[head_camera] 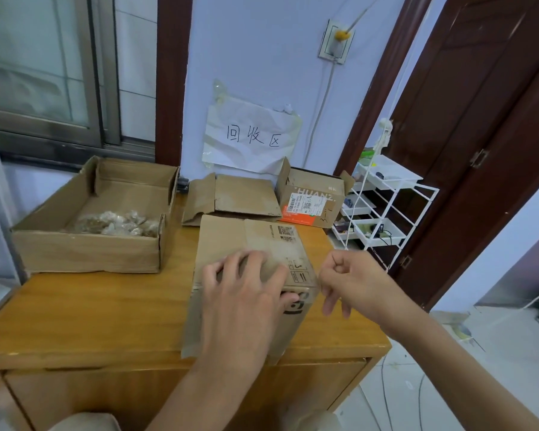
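A closed brown cardboard box (231, 241) with printed labels stands in the middle of the wooden table (91, 306). My left hand (246, 293) lies spread on the box's top near its front edge, pressing down, and the thumb reaches onto the front face. At the box's front right corner, my right hand (355, 284) has thumb and forefinger pinched together on what looks like a strip of clear tape (317, 283) coming off the corner. Its other fingers hang curled.
A large open carton (84, 250) at the left holds crumpled wads (115, 223). A flattened box (240, 197) and a small open box with an orange label (311, 197) sit at the back by the wall. A white wire rack (383, 206) stands right of the table.
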A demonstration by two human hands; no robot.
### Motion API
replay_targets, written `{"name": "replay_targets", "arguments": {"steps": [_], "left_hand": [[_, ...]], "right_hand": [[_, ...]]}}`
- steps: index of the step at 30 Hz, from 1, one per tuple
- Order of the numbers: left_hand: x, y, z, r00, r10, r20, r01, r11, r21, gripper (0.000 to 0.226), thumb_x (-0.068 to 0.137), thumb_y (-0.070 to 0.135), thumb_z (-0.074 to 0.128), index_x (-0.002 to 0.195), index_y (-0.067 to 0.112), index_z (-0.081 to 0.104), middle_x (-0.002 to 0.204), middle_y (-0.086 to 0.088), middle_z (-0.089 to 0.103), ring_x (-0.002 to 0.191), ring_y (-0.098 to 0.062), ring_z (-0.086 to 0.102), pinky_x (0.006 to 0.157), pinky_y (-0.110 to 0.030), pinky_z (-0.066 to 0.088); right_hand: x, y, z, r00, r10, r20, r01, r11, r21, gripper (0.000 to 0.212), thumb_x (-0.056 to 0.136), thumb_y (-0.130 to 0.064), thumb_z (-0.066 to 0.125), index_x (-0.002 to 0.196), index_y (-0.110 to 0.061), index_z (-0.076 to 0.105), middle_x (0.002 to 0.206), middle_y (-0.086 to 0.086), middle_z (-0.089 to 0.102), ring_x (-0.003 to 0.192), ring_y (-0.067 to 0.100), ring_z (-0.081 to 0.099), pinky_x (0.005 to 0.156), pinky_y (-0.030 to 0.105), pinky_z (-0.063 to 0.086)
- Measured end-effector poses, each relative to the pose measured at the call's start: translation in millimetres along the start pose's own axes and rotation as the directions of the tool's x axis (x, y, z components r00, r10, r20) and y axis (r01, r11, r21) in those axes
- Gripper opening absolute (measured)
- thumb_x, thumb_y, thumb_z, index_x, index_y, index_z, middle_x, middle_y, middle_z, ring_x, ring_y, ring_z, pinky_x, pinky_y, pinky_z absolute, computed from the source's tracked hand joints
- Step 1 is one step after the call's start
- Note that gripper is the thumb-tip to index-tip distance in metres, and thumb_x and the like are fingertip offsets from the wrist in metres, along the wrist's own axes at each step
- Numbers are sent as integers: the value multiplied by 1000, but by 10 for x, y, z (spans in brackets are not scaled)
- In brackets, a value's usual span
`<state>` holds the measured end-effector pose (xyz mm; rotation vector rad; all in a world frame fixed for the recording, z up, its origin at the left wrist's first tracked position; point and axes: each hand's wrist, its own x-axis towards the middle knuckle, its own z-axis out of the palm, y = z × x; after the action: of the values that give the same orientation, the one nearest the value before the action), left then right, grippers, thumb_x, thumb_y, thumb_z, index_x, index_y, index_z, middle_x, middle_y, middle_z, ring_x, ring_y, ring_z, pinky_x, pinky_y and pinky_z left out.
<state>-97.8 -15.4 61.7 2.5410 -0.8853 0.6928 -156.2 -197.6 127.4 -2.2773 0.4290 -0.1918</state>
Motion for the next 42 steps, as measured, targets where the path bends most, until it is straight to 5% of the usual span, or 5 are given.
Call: {"name": "replay_targets", "arguments": {"steps": [8, 16, 24, 32, 42], "left_hand": [[60, 61, -152, 991, 30, 127, -33, 999, 21, 34, 90, 61, 59, 107, 32, 66, 117, -1, 63, 115, -28, 57, 87, -47, 40], [697, -176, -244, 853, 202, 481, -152, 978, -142, 62, 93, 80, 29, 148, 50, 35, 164, 11, 20, 155, -19, 7, 125, -41, 11], [602, -188, -158, 859, 124, 496, -99, 992, -76, 85, 85, 92, 12, 159, 52, 2, 170, 19, -12, 157, -12, -18, 127, -38, -6], [591, -237, -112, 860, 153, 486, -128, 988, -84, 89, 82, 95, 9, 159, 53, 1, 170, 19, -16, 156, -12, -22, 128, -41, -7], [578, -218, -45, 863, 161, 479, -176, 984, -14, 111, 73, 98, 38, 160, 47, -8, 170, 10, -22, 156, -21, -24, 128, -46, -8]], "right_hand": [[170, 2, -145, 921, -295, 254, 389, 686, -615, 37, 102, -43, 57, 73, -22, 50, 59, -12, 53, 58, 7, 48, 58, 32, 36], [192, 123, -126, 934, -270, 236, 310, 939, -152, 34, 101, -26, 66, 70, -15, 56, 60, 2, 64, 51, 7, 48, 54, 20, 39], [25, 458, 366, 959, -240, -149, 280, 872, 402, 40, 105, -4, 51, 67, -15, 57, 61, 1, 56, 60, 20, 57, 56, 30, 52], [219, 56, -66, 939, -298, 174, 345, 803, -486, 48, 100, -58, 55, 67, -23, 50, 56, -8, 51, 55, 9, 47, 60, 36, 41], [346, 119, -164, 853, -407, 326, 507, 794, -335, 40, 100, -13, 58, 63, -4, 47, 55, 4, 40, 50, 12, 35, 52, 25, 29]]}}
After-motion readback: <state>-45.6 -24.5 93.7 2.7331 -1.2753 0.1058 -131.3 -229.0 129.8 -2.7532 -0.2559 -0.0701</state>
